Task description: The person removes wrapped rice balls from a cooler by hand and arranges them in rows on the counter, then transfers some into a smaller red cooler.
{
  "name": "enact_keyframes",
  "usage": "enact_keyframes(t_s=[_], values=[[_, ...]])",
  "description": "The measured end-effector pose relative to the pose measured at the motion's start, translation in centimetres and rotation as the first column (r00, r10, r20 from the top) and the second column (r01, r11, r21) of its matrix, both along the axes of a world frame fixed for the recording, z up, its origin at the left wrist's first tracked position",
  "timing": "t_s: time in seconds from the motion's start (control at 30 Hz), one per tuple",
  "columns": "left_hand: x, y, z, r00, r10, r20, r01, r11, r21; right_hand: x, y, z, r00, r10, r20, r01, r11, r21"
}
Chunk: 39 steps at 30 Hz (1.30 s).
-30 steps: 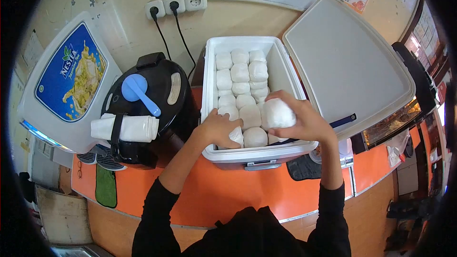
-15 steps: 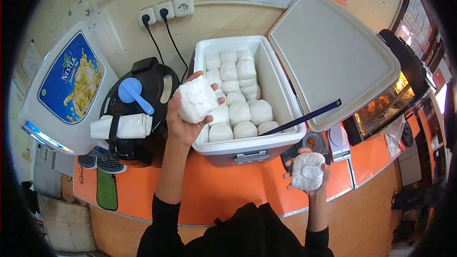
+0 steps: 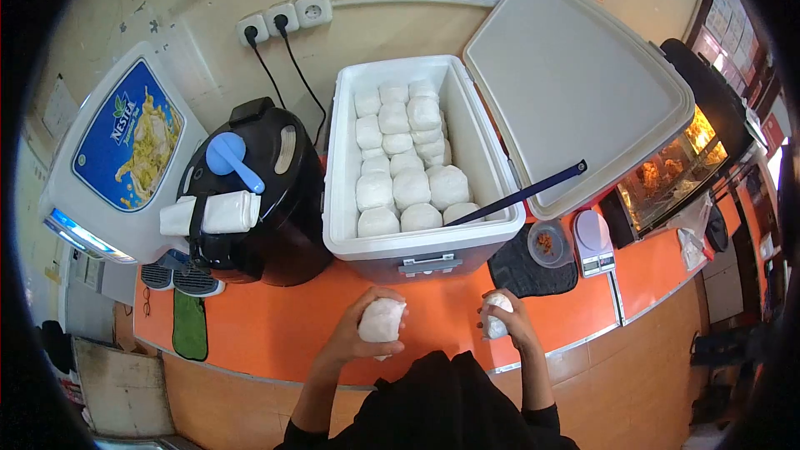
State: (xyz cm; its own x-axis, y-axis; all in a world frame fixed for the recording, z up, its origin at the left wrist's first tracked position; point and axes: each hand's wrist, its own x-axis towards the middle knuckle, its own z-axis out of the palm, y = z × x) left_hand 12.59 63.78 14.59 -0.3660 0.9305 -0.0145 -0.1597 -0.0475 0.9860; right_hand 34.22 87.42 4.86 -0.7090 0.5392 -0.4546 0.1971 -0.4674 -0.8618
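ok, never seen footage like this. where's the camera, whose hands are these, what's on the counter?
No machine here: one camera sits on a person's head and looks down through a fisheye lens, so the edges bend. The arms in black sleeves are that person's own. The left hand grips a white packet and the right hand grips a second packet, both over the orange counter. Behind them stands a white cooler box, its lid open, filled with similar white packets. Left of it is a black cooker with a blue scoop on top. Right of it is a small scale.
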Motion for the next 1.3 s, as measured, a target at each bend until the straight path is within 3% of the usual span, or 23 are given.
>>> enact_keyframes(t_s=[0.03,0.07,0.1,0.13,0.17,0.2,0.23,0.3,0.33,0.37,0.43,0.53,0.63,0.73,0.93,0.97,1.03,1.1,1.13,1.17,1.2,1.23,1.3], values=[[0.7,0.5,-2.2,0.998,0.025,-0.053,-0.033,0.989,-0.145,0.0,0.0,-1.0,0.999,0.012,0.042,-0.014,0.999,0.046],[1.2,0.9,-4.4,0.999,0.003,-0.053,-0.011,0.989,-0.148,0.0,0.1,-1.8,0.996,0.015,0.084,-0.023,0.995,0.094],[1.6,1.4,-6.8,0.986,0.03,-0.161,-0.069,0.967,-0.247,-0.2,-0.2,-2.2,0.997,-0.041,0.071,0.035,0.995,0.089],[2.0,1.9,-9.2,0.962,0.041,-0.271,-0.135,0.933,-0.334,-0.1,-0.1,-4.5,0.987,-0.04,0.157,0.004,0.975,0.222],[2.3,2.2,-11.9,0.963,0.013,-0.269,-0.106,0.936,-0.337,-0.1,-0.3,-6.5,0.98,-0.06,0.19,-0.012,0.935,0.355],[2.4,2.3,-14.7,0.892,-0.012,-0.453,-0.154,0.932,-0.327,-0.1,-0.5,-8.0,0.971,-0.078,0.224,-0.04,0.877,0.48],[2.6,2.6,-16.8,0.785,-0.031,-0.619,-0.203,0.931,-0.303,-0.1,-0.7,-8.9,0.969,-0.096,0.227,-0.025,0.878,0.479],[3.2,3.4,-19.8,0.744,-0.083,-0.663,-0.206,0.915,-0.346,-0.3,-1.3,-10.2,0.945,-0.108,0.308,-0.123,0.755,0.644],[3.6,4.0,-20.2,0.699,-0.125,-0.705,-0.226,0.896,-0.383,-0.3,-1.5,-10.3,0.945,-0.117,0.307,-0.115,0.758,0.642],[4.0,4.6,-20.6,0.696,-0.131,-0.706,-0.221,0.897,-0.384,-0.4,-1.6,-10.4,0.893,-0.125,0.432,-0.221,0.715,0.663],[5.0,5.7,-21.2,0.535,-0.28,-0.797,-0.246,0.851,-0.464,-0.8,-2.1,-10.8,0.759,-0.155,0.633,-0.403,0.651,0.643],[5.6,6.7,-23.2,0.494,-0.301,-0.816,-0.168,0.887,-0.429,-1.4,-2.9,-11.9,0.719,-0.246,0.65,-0.451,0.546,0.706],[6.6,7.4,-23.5,0.429,-0.357,-0.83,-0.219,0.85,-0.479,-1.6,-3.9,-13.3,0.72,-0.3,0.626,-0.466,0.46,0.756],[6.8,7.6,-20.6,0.523,-0.391,-0.757,-0.16,0.828,-0.538,-1.5,-4.5,-13.8,0.755,-0.276,0.595,-0.466,0.413,0.783],[6.3,5.9,-20.2,0.489,-0.315,-0.813,-0.165,0.883,-0.44,-0.8,-4.4,-14.9,0.726,-0.207,0.656,-0.582,0.323,0.746],[6.0,5.8,-19.4,0.492,-0.3,-0.817,-0.181,0.883,-0.433,-0.8,-4.0,-14.1,0.731,-0.199,0.652,-0.585,0.307,0.75],[5.1,5.5,-16.3,0.532,-0.071,-0.844,-0.096,0.985,-0.143,-0.7,-3.0,-8.7,0.668,-0.164,0.726,-0.651,0.344,0.676],[3.3,4.8,-11.4,0.509,0.003,-0.861,-0.022,1.0,-0.01,-1.3,-0.3,-0.7,0.872,0.027,0.488,-0.466,0.348,0.814],[2.5,4.4,-8.4,0.491,0.061,-0.869,0.077,0.991,0.113,-2.2,0.7,5.2,0.891,0.166,0.422,-0.451,0.407,0.794],[1.8,4.4,-4.7,0.421,0.218,-0.88,0.026,0.967,0.252,-3.2,1.5,11.0,0.893,0.297,0.34,-0.446,0.466,0.764],[0.9,4.6,-1.2,0.341,0.371,-0.864,-0.013,0.921,0.39,-4.1,1.6,15.7,0.908,0.324,0.265,-0.397,0.469,0.789],[-0.7,4.9,1.2,0.331,0.4,-0.855,-0.03,0.91,0.414,-5.4,1.8,19.2,0.916,0.352,0.191,-0.35,0.469,0.811],[-4.2,7.1,5.7,0.325,0.452,-0.831,-0.107,0.89,0.443,-9.4,3.0,22.1,0.924,0.316,0.216,-0.295,0.23,0.927]])
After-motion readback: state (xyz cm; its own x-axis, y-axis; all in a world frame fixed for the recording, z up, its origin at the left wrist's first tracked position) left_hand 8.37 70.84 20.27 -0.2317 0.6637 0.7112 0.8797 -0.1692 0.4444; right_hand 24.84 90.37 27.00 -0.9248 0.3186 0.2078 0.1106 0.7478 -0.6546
